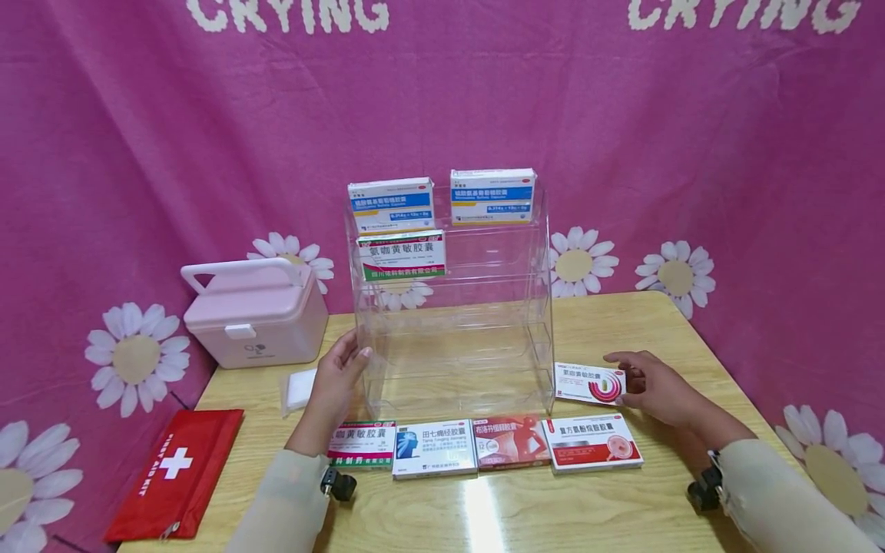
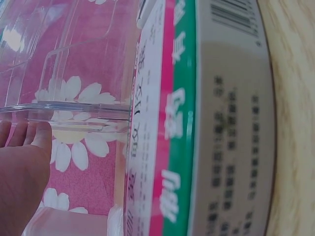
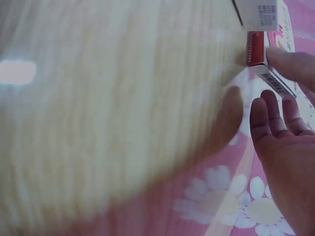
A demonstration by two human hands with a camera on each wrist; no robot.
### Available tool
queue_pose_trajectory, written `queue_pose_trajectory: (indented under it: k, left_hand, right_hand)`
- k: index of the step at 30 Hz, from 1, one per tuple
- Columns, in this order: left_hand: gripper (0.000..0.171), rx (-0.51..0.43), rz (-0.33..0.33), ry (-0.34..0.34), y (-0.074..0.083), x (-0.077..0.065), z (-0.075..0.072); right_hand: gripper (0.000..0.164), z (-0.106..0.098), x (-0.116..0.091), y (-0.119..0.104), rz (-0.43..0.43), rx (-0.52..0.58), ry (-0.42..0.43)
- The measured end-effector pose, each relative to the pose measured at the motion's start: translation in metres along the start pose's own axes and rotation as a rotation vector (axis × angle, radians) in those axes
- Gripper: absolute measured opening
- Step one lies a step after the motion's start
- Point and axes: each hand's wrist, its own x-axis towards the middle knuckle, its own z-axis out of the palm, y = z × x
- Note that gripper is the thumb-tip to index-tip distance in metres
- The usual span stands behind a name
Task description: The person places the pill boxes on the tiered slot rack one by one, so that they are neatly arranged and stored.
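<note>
A clear tiered display rack (image 1: 456,361) stands mid-table. Its left side is touched by my left hand (image 1: 343,365); in the left wrist view the fingers reach fairly straight to the clear edge. My right hand (image 1: 657,385) pinches the right end of a white medicine box with pink rings (image 1: 588,382), just right of the rack. In the right wrist view the thumb (image 3: 290,66) lies over this box, with the other fingers spread below its barcode end. On the rack are two blue-and-white boxes (image 1: 392,206) at the top and one green-and-pink-striped box (image 1: 403,257) below.
Along the rack's front lie a green-striped box (image 1: 362,445), a blue-and-white box (image 1: 435,449), a red box (image 1: 512,442) and a red-and-white box (image 1: 594,443). A pink case (image 1: 256,315), a white packet (image 1: 299,389) and a red first aid pouch (image 1: 176,476) are left.
</note>
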Motion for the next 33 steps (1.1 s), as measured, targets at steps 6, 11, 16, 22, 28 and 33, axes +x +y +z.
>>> queue_pose_trajectory:
  k: [6, 11, 16, 22, 28, 33]
  left_hand:
    - [0.055, 0.008, 0.003, 0.001, 0.000, 0.000, 0.001]
    - [0.055, 0.007, -0.004, 0.001, 0.001, -0.001, 0.001]
    - [0.056, 0.000, -0.003, 0.002, 0.001, -0.001, 0.001]
    - [0.056, 0.001, 0.003, -0.009, -0.001, -0.001, 0.000]
    - [0.056, 0.017, 0.007, -0.003, 0.000, -0.002, 0.000]
    - [0.055, -0.008, 0.026, -0.016, 0.000, -0.001, 0.000]
  right_hand:
    - [0.050, -0.001, -0.004, -0.004, 0.001, 0.015, 0.050]
    - [0.034, -0.002, -0.005, -0.003, 0.042, 0.043, 0.092]
    - [0.027, -0.004, -0.006, -0.002, 0.081, 0.055, 0.106]
    - [0.022, -0.006, -0.011, -0.001, 0.086, 0.046, 0.116]
    - [0.021, -0.008, -0.015, -0.002, 0.102, 0.076, 0.098]
    - [0.020, -0.010, -0.017, 0.001, 0.103, 0.088, 0.094]
